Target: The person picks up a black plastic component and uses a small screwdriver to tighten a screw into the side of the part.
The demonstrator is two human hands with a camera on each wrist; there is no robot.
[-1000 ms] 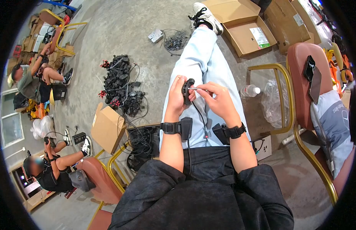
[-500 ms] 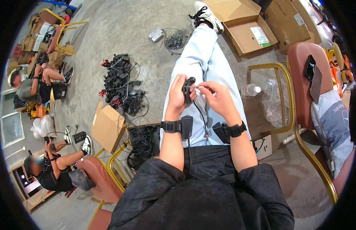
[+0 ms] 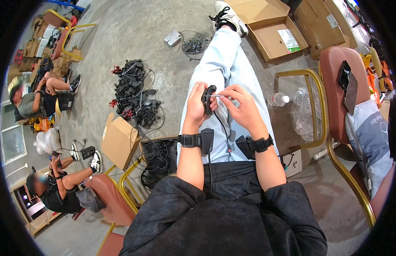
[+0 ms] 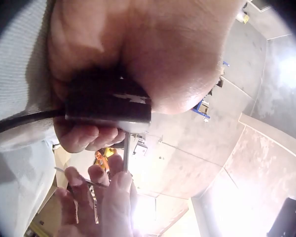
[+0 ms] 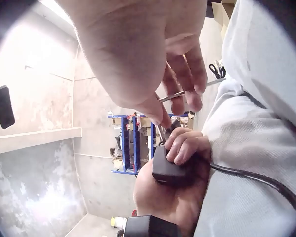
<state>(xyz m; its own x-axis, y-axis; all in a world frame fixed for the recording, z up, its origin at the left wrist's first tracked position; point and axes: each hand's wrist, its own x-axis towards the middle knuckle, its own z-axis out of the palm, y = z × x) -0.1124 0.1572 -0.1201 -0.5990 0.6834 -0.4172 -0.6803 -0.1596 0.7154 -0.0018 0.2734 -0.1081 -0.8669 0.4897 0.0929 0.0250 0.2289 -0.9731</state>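
Note:
Over the lap in the head view, my left hand [image 3: 194,106] grips a small black device [image 3: 207,99], its fingers wrapped round the body. From the device's lower end a black cable [image 5: 256,177] runs off over the trousers. My right hand [image 3: 244,110] pinches a thin metal rod [image 3: 216,96] between thumb and forefinger. The rod's far end meets the device's side, as the left wrist view also shows with the rod [image 4: 127,150] upright against the black box [image 4: 108,108]. A second slender metal piece [image 5: 216,81] crosses the right hand's other fingers.
A heap of black parts and cables [image 3: 136,96] lies on the floor to the left, beside an open carton [image 3: 120,138]. To the right stand a bottle [image 3: 277,100] and a chair [image 3: 345,123] with a grey pillow. Two seated people are at the left.
My right fingers shift slightly around the rod and the other fingertips spread a little, while the rod stays against the device. My left hand stays nearly still. A seated person at left lowers their arms.

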